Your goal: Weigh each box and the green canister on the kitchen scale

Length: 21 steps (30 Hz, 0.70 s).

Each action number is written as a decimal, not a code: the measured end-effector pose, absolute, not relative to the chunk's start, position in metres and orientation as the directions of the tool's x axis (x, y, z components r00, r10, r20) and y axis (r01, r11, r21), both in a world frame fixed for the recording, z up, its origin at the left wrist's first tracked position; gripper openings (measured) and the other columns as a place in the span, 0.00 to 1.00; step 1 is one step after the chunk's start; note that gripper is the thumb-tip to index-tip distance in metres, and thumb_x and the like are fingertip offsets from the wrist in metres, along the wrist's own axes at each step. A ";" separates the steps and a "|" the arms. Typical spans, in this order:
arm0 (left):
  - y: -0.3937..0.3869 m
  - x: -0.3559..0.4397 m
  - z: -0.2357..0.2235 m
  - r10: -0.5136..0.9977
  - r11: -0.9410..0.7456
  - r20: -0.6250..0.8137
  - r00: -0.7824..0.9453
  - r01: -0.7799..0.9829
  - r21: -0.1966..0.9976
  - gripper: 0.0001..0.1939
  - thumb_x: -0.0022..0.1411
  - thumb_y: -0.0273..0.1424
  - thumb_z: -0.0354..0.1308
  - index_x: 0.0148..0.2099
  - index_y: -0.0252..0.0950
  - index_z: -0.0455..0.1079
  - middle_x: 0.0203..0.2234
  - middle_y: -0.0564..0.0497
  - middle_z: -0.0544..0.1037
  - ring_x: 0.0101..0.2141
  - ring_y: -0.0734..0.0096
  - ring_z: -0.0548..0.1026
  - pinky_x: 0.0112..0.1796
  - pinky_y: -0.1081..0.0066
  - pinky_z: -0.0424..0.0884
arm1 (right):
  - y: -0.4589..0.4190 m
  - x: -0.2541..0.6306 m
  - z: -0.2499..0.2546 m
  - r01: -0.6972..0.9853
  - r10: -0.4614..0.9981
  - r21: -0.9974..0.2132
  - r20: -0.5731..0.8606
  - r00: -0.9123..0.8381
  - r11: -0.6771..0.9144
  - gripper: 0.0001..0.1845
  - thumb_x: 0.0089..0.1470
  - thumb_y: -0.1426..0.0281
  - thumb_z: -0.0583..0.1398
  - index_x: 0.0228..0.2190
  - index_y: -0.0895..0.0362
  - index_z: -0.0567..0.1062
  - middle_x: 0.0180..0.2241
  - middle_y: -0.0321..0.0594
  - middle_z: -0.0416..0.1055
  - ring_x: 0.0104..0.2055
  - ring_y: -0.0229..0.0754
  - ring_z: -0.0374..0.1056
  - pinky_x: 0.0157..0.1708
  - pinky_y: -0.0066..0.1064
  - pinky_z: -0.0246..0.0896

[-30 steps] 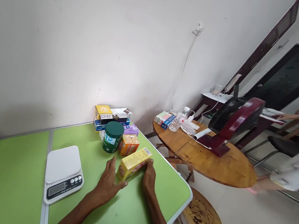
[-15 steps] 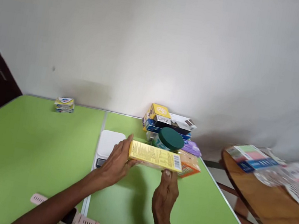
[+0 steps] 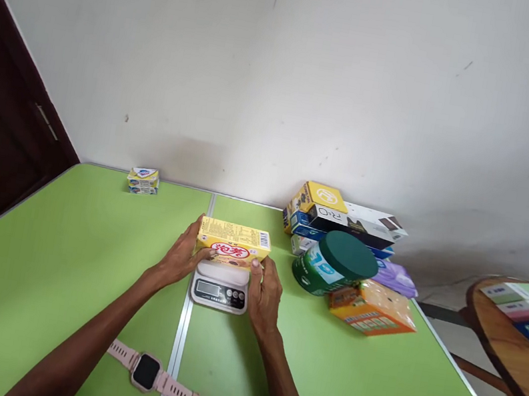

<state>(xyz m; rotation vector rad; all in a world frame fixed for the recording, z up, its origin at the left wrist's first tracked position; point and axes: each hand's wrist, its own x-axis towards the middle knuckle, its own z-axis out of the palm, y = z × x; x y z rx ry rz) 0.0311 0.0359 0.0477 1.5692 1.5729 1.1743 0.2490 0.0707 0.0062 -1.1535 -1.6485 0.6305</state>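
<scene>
Between my two hands is a yellow box (image 3: 232,238) with red lettering on its front face. My left hand (image 3: 184,253) is closed on its left end, thumb along the front. At the right end my right hand (image 3: 265,293) grips it, thumb on the lower front corner. The box sits over the pan of a white kitchen scale (image 3: 220,288); whether it rests on the pan or hovers just above, I cannot tell. The scale's display and several buttons face me. Nearer to me lies a smartwatch (image 3: 147,372) with a pink strap.
Right of the scale, a green tub (image 3: 339,264) leans beside an orange tissue pack (image 3: 372,307) and a purple pack (image 3: 396,277). Stacked boxes (image 3: 342,218) stand behind them by the wall. Small yellow-white boxes (image 3: 143,180) sit at the back left. A wooden table (image 3: 501,325) stands at the right.
The yellow box has moved left from beside the green tub to over the scale, with both hands on it. Its red-lettered front now shows. The camera view has shifted too.
</scene>
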 end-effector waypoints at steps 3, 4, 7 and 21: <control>0.032 0.027 0.047 0.983 -0.092 0.144 -0.117 0.368 0.925 0.49 0.61 0.46 0.67 0.76 0.37 0.51 0.71 0.37 0.60 0.70 0.43 0.60 0.69 0.50 0.55 | 0.071 0.254 0.000 0.366 0.907 -0.836 0.416 -0.063 0.409 0.27 0.71 0.52 0.47 0.51 0.58 0.75 0.49 0.52 0.77 0.52 0.52 0.71 0.54 0.47 0.65; 0.031 0.025 0.046 0.984 -0.079 0.127 -0.129 0.329 0.941 0.51 0.60 0.47 0.68 0.77 0.39 0.50 0.72 0.37 0.59 0.69 0.42 0.61 0.68 0.49 0.56 | 0.071 0.256 -0.003 0.347 0.913 -0.851 0.405 -0.045 0.394 0.29 0.71 0.51 0.47 0.53 0.58 0.75 0.51 0.53 0.76 0.54 0.53 0.71 0.56 0.48 0.64; 0.029 0.014 0.030 0.982 -0.040 0.064 -0.178 0.138 0.990 0.47 0.64 0.54 0.62 0.77 0.43 0.50 0.72 0.38 0.60 0.68 0.43 0.63 0.66 0.47 0.60 | 0.075 0.262 -0.016 0.248 0.954 -0.931 0.292 0.067 0.268 0.34 0.70 0.47 0.46 0.57 0.59 0.75 0.58 0.55 0.74 0.61 0.54 0.68 0.61 0.50 0.60; 0.040 -0.020 -0.019 0.944 -0.001 -0.142 -0.297 -0.433 0.901 0.39 0.60 0.61 0.62 0.59 0.34 0.73 0.56 0.36 0.79 0.58 0.51 0.76 0.66 0.52 0.62 | 0.086 0.267 -0.033 0.036 0.965 -0.994 0.111 0.236 0.105 0.45 0.63 0.37 0.50 0.54 0.64 0.78 0.54 0.61 0.77 0.54 0.57 0.75 0.59 0.51 0.64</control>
